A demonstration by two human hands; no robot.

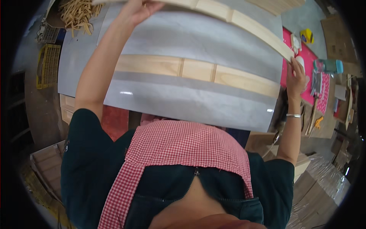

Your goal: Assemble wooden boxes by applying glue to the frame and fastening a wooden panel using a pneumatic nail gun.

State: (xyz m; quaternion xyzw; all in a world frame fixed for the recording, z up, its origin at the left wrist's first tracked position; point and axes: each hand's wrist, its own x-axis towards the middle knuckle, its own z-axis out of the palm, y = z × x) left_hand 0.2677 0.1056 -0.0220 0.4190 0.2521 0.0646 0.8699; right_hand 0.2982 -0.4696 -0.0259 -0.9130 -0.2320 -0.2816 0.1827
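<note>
A long pale wooden board (255, 29) with cross grooves is held above the far part of the grey tabletop (183, 105). My left hand (140, 11) grips it toward its left part at the top edge of the view, its fingertips partly cut off. At the board's right end, the fingers of my right hand (296, 78) are closed round it. Nearer to me, a second grooved wooden board (198, 70) lies flat across the tabletop, and neither hand touches it. My left forearm hides its left end.
A bin of curly tan strips (78, 15) stands at the far left, above a yellow crate (48, 66). To the right, a pink surface (310, 55) bears a yellow tape measure (307, 36) and a teal-capped bottle (328, 66). More wooden boards (276, 5) lie at the far edge.
</note>
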